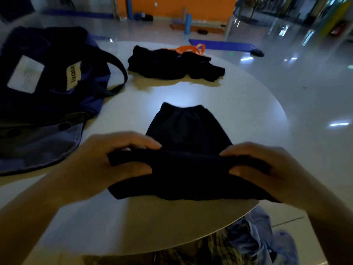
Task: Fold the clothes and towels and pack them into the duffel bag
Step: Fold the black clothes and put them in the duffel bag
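Head view: both hands (107, 161) on dark garment (187, 146)

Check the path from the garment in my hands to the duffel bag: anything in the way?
Nothing visible. Both the left hand and right hand grip the dark garment; only bare table separates it from the duffel bag.

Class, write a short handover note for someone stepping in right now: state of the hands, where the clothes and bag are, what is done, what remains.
Left hand and right hand each pinch an end of the dark garment, mid-fold at the near edge of the round table.
Duffel bag lies on the table's left.
Pile of dark clothes sits unfolded at the far side.
Done: fold begun.
Left: finish the fold, fold the pile, pack everything.
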`<state>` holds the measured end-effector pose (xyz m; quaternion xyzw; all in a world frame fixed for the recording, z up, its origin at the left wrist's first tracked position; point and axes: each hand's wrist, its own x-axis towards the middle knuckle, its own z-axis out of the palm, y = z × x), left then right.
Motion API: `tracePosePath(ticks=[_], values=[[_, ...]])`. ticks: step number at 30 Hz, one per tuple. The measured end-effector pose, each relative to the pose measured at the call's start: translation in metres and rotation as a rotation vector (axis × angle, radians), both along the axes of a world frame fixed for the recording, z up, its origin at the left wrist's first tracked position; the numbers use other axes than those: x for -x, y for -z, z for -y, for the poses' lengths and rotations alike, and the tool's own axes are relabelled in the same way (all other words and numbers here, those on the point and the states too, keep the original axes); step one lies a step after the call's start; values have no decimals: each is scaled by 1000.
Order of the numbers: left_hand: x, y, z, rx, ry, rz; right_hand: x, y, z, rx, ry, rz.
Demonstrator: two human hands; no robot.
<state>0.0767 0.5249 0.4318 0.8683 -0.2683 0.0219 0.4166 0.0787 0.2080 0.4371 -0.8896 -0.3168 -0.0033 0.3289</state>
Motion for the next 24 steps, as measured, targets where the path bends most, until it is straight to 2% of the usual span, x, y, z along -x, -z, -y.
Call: tracePosePath(ticks=[4, 8, 12, 15, 19, 23, 24], values=[[-54, -17, 4, 68, -60, -1, -53, -14, -6, -6, 8, 59], [-123, -25, 8, 86, -134, 1, -122, -24, -4, -120, 92, -52], [-201, -25, 20, 79, -259, 14, -209, -18, 0, 46, 302, -186], [-226, 8, 20, -98, -415, 29, -245, 11, -1, 198, 447, -92], [-191, 47, 14, -123, -167, 246, -231, 26, 2, 205, 407, -14], [-143, 69, 2, -282, 123, 240, -174, 38, 2, 149, 282, 143], [-137, 79, 0, -336, 172, 292, -156, 42, 2, 144, 247, 189]])
